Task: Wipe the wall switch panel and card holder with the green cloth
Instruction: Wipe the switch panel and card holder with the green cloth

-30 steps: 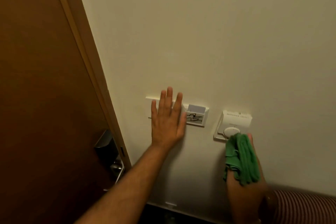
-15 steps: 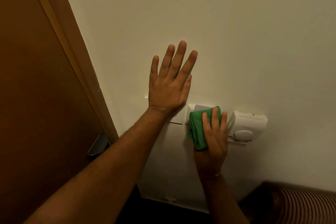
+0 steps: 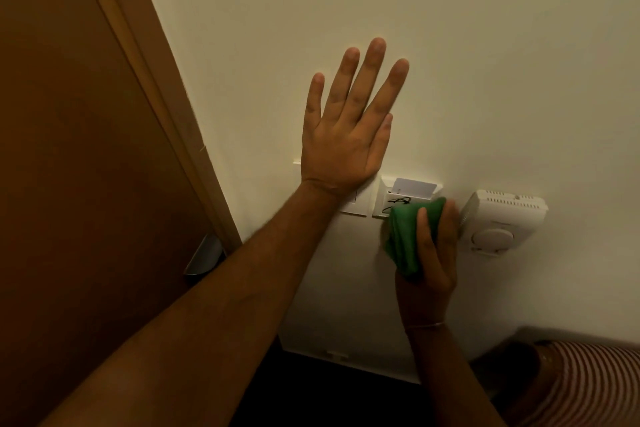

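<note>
My right hand (image 3: 431,260) grips a bunched green cloth (image 3: 407,239) and presses it against the lower edge of the white card holder (image 3: 394,199). A pale key card (image 3: 414,188) stands in the holder's slot, and black scribbles show above the cloth. To the holder's left is the white wall switch panel (image 3: 356,206), mostly hidden under the heel of my left hand (image 3: 346,135). That hand lies flat on the cream wall with fingers spread, holding nothing.
A white thermostat (image 3: 502,222) with a round dial sits just right of my right hand. A brown door (image 3: 76,149) with its frame and a metal handle (image 3: 204,255) fills the left side. A striped sleeve (image 3: 588,388) shows at bottom right.
My right hand carried the cloth from the thermostat to the card holder, then slid down, uncovering the card. My left hand moved up the wall off most of the switch panel.
</note>
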`<state>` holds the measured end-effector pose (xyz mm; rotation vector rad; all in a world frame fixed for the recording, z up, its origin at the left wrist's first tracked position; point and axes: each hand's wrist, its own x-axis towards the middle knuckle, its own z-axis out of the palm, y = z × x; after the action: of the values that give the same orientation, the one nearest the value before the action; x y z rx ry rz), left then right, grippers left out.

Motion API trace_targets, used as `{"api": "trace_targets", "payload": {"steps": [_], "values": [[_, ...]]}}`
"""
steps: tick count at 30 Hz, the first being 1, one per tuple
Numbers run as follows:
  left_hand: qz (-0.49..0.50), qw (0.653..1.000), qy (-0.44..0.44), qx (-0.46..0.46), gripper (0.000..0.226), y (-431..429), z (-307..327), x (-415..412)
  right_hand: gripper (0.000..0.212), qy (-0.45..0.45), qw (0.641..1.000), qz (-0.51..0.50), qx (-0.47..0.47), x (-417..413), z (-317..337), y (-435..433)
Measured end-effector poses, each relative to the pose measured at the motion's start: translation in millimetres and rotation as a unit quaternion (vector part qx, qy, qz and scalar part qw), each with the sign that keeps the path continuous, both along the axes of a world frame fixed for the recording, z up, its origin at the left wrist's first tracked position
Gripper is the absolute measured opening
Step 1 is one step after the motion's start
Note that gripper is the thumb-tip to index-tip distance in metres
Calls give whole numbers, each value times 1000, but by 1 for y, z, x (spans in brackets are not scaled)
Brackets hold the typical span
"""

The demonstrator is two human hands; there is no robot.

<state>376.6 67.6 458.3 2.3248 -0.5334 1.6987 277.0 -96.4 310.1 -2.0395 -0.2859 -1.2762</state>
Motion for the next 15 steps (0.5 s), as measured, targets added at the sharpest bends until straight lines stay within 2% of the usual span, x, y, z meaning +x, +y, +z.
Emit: {"api": "trace_targets", "payload": {"steps": [4, 7, 10, 15], "values": [[4, 1000, 1, -1, 71, 0, -1, 0, 57, -12, 999, -25, -47, 5, 4, 3], [11, 1000, -7, 3, 71, 0, -1, 0, 52, 11, 991, -83, -102, 1, -16, 3], [9, 1000, -12, 3, 70, 0, 0, 1, 48, 7, 994, -52, -99, 5, -21, 2], [6, 1000, -18, -5, 66, -2, -3, 3, 67, -30, 997, -15, -76, 14, -2, 11]]}}
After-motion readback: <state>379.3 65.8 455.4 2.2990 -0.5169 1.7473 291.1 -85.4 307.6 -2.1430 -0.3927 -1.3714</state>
